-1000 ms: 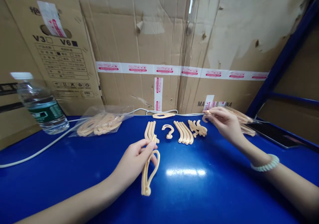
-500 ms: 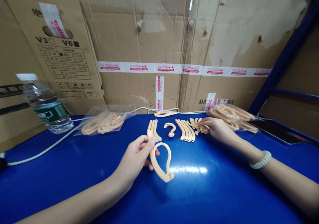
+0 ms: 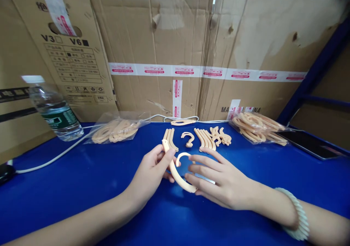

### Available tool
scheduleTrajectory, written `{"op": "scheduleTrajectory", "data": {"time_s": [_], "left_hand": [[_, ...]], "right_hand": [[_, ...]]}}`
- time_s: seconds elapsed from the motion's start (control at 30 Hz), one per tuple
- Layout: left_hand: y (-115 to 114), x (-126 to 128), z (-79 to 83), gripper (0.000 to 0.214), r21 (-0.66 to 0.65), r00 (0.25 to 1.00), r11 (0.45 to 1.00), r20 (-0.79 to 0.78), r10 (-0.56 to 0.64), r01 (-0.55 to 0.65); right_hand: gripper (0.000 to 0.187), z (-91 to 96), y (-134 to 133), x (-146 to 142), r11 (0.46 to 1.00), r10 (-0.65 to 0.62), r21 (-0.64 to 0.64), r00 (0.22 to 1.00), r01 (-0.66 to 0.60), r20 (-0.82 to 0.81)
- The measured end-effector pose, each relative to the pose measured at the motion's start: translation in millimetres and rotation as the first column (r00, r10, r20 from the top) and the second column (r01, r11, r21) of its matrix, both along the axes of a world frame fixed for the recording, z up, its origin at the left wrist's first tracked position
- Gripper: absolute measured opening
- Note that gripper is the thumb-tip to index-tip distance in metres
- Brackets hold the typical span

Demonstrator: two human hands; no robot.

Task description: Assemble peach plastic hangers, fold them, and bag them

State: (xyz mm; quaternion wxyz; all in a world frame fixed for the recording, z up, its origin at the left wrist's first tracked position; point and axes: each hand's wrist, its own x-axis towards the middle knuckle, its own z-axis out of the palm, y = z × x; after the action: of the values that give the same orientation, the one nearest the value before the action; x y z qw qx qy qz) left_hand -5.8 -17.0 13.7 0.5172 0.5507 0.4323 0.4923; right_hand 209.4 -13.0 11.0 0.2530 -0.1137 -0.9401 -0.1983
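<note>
My left hand (image 3: 153,171) pinches the upper end of a curved peach plastic piece (image 3: 175,169) above the blue table (image 3: 82,187). My right hand (image 3: 216,180) lies beside it with fingers stretched out, the fingertips touching the piece's lower curve. Behind the hands lie a row of peach parts: a stack of long strips (image 3: 169,136), a hook-shaped part (image 3: 188,139), a stack of curved strips (image 3: 206,139) and a small heap of hooked bits (image 3: 222,136). One flat oval piece (image 3: 182,122) lies further back.
Two clear bags of the same peach parts sit at the left (image 3: 116,130) and right (image 3: 258,127). A water bottle (image 3: 53,109) stands far left, a white cable (image 3: 54,156) runs along the table, a dark tablet (image 3: 311,144) lies far right. Cardboard boxes (image 3: 175,45) wall the back.
My right hand left the heap of hooked bits at the back and came forward to the curved piece in my left hand. The left hand turned the piece a little.
</note>
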Motion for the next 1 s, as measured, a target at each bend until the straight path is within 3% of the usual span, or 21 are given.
{"op": "scheduleTrajectory", "data": {"time_s": [0.2,0.27,0.3,0.37,0.4,0.43,0.5,0.57,0.67,0.9,1.0], "left_hand": [[3,-3,-3.8,0.045,0.085,0.986,0.983,-0.02,0.164,-0.161],[2,-5,-5.0,0.053,0.298,0.955,0.927,-0.113,0.273,-0.229],[1,-6,-5.2,0.052,0.456,0.922,0.865,-0.204,0.328,-0.207],[-4,-8,-5.2,0.044,0.724,0.808,0.689,-0.419,0.414,0.023],[-6,-8,-5.1,0.038,0.774,0.743,0.603,-0.516,0.426,0.191],[-9,-7,-5.3,0.033,0.771,0.686,0.539,-0.594,0.42,0.338],[-14,-5,-6.3,0.021,0.725,0.618,0.471,-0.683,0.39,0.503],[-17,-3,-7.7,0.013,0.71,0.588,0.454,-0.703,0.4,0.539],[-19,-1,-8.9,0.02,0.724,0.567,0.435,-0.69,0.45,0.536],[-17,2,-10.1,0.016,0.717,0.543,0.429,-0.697,0.469,0.55],[-18,4,-13.2,0.017,0.682,0.474,0.448,-0.728,0.496,0.579]], "right_hand": [[0.023,2.9,8,9,0.994,-0.078,-0.085,0.996,0.073,-0.05],[0.023,2.2,8,9,0.99,-0.108,-0.105,0.991,0.1,-0.075],[0.022,1.5,8,9,0.989,-0.118,-0.102,0.989,0.109,-0.087],[0.021,0.2,6,8,0.988,-0.135,-0.093,0.985,0.125,-0.106],[0.022,-0.2,5,7,0.988,-0.138,-0.087,0.984,0.128,-0.114],[0.022,-0.5,4,6,0.988,-0.138,-0.081,0.983,0.129,-0.119],[0.023,-0.7,1,4,0.99,-0.134,-0.067,0.983,0.126,-0.124],[0.025,-0.6,-2,2,0.991,-0.124,-0.057,0.984,0.118,-0.125],[0.026,-0.1,-5,1,0.993,-0.114,-0.05,0.983,0.108,-0.141],[0.025,0.0,-7,1,0.995,-0.095,-0.021,0.982,0.093,-0.166],[0.028,-2.3,-8,-1,0.995,-0.094,-0.002,0.977,0.096,-0.189]]}}
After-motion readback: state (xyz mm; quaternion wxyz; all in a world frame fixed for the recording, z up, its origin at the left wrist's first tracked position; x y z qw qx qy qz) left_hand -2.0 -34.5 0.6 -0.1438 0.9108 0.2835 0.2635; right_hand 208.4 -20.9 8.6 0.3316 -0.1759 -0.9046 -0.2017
